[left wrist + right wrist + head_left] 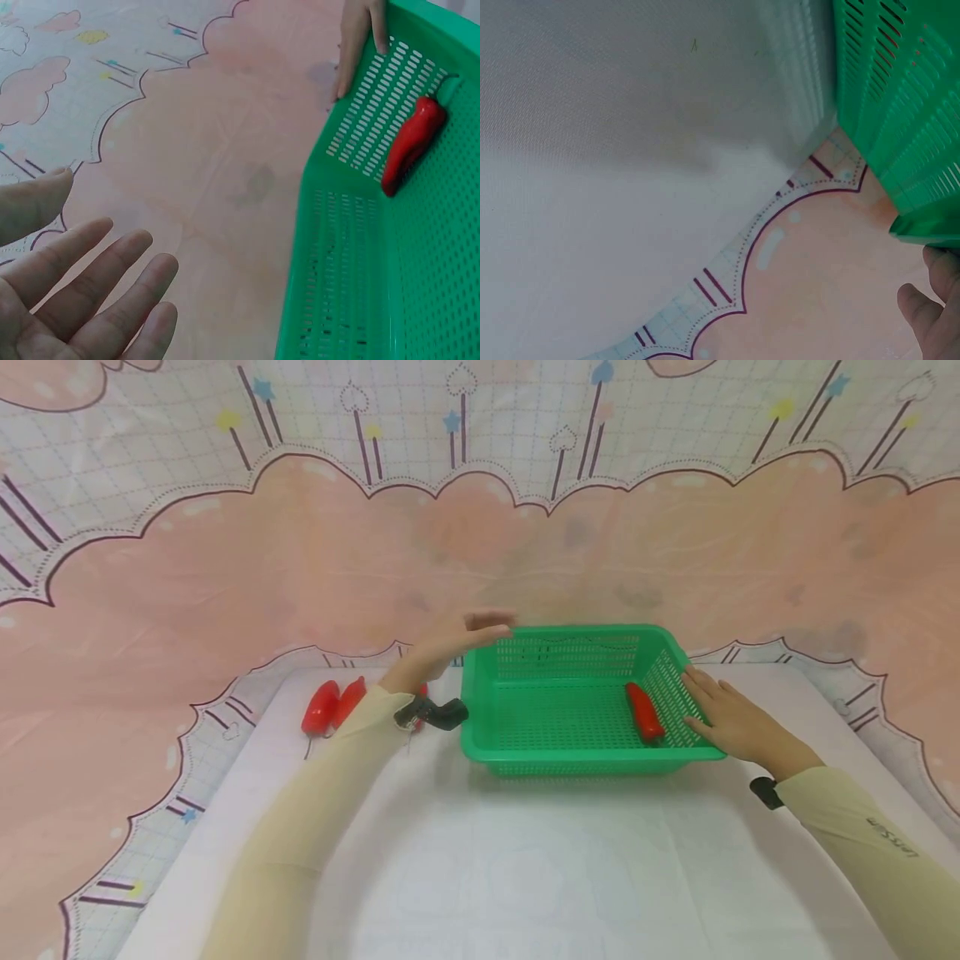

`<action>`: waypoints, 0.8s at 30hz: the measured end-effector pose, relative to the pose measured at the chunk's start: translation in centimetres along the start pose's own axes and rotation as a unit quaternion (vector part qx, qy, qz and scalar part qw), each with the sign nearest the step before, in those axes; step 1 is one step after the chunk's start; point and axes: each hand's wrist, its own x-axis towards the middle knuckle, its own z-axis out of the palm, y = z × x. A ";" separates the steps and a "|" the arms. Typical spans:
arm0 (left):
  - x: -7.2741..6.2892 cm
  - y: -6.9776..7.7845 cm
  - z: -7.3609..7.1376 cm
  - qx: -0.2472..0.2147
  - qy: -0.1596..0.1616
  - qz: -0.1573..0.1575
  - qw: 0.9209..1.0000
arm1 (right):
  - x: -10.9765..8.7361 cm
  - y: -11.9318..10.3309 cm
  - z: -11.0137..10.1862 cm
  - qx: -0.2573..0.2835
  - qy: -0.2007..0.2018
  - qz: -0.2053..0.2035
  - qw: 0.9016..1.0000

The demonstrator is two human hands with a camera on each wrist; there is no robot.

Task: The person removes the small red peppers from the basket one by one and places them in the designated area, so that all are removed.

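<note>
A green plastic basket with slotted walls stands on the white table. Inside it, near the right wall, lies a red pepper, whose green stem shows in the left wrist view. My right hand holds the basket's right rim, thumb over the inside of the wall and fingers on the outer side. Just off the basket's far left corner, my left hand is raised with fingers extended and nothing in it. Its spread fingers appear beside the basket in the left wrist view.
More red peppers lie left of the basket: one pepper beside another pepper, with more red partly hidden behind the left wrist. A pink and white patterned cloth hangs behind and around the white tabletop.
</note>
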 end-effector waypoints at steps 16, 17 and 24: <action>5.1 1.0 4.4 0.018 -0.025 0.054 0.998 | 0.0 0.0 0.1 -0.007 -0.004 0.002 1.000; 5.4 1.1 4.6 0.020 -0.028 0.056 0.998 | 0.1 0.0 0.1 -0.006 -0.005 0.004 1.000; 7.4 1.5 6.8 0.028 -0.035 0.071 0.996 | 0.0 0.1 0.1 -0.001 -0.001 0.004 1.000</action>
